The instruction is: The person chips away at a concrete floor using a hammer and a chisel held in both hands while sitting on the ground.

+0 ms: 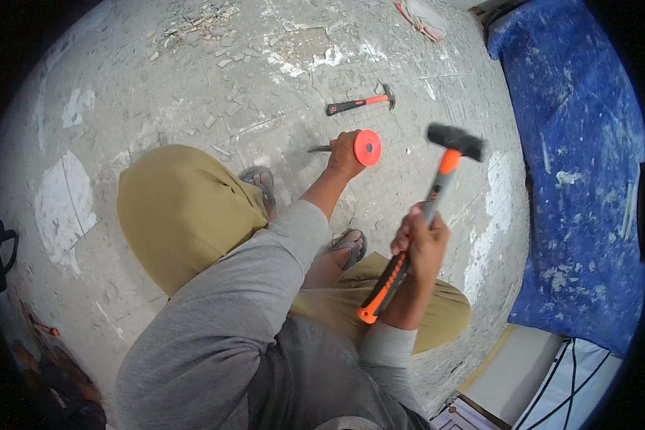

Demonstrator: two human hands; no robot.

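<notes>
My left hand (345, 154) is wrapped around a cold chisel (319, 148) that has a round red hand guard (363, 148). The chisel's dark blade points left, close to the grey concrete floor (279, 134). My right hand (422, 242) grips the handle of a club hammer (454, 141) with a black head and an orange, grey and black shaft. Its head is raised, apart from the chisel and to the right of the guard. Beyond my left hand lies a claw hammer (361, 102) with a red and black handle.
Broken tile chips (204, 32) litter the far floor. A dusty blue tarpaulin (575, 177) covers something along the right side. A plastic bag (424, 19) lies at the top. Black cables (564, 376) cross a white surface at lower right. Another orange-tipped handle (45, 328) is at far left.
</notes>
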